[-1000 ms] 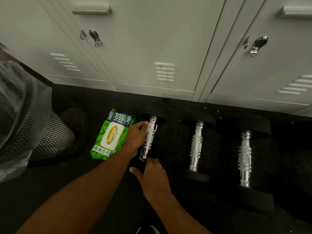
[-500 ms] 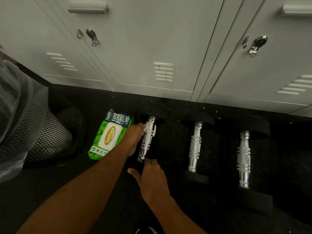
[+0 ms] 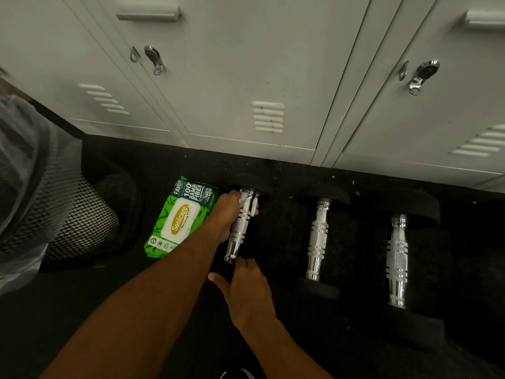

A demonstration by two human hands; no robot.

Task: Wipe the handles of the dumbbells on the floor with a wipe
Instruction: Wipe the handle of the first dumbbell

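Dim, greenish light is washing the pale lockers (image 3: 246, 64); the black floor (image 3: 82, 324) is sinking into shadow, chrome handles (image 3: 317, 236) are glinting, and wide-angle bending is curving the edges.

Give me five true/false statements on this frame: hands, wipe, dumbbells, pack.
1. The left hand holds a white wipe against the handle of the left dumbbell. True.
2. There are four dumbbells. False: there are three. Neither hand touches the middle dumbbell or the right dumbbell.
3. The wipes pack lies to the right of all the dumbbells. False: it lies just left of the left dumbbell.
4. The right hand is at the near end of the left dumbbell. True.
5. The wipe sits at the near end of the handle. False: it is at the far end.
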